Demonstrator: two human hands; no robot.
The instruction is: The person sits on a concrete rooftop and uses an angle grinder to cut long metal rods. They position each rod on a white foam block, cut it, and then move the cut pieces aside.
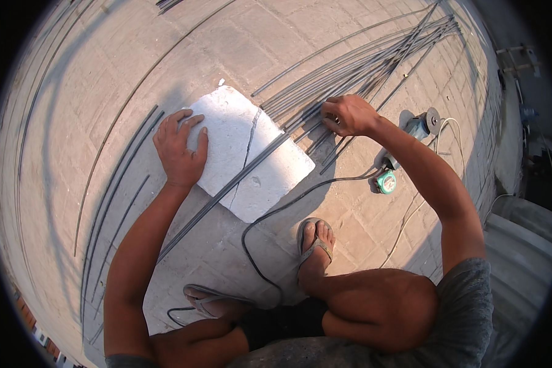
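My left hand lies with spread fingers on the left edge of a white slab, which has a dark crack running across it. A few long grey steel rods cross the slab diagonally, from the lower left toward my right hand. My right hand is closed, with its fingers curled around rods just beyond the slab's right edge; exactly how many it grips is hidden. Beyond it, a loose bundle of steel rods fans out to the upper right.
An angle grinder lies right of my right hand, its black cable curving toward my feet. Beside it sits a teal tape measure. More rods lie on the paved floor at left. Steps stand at far right.
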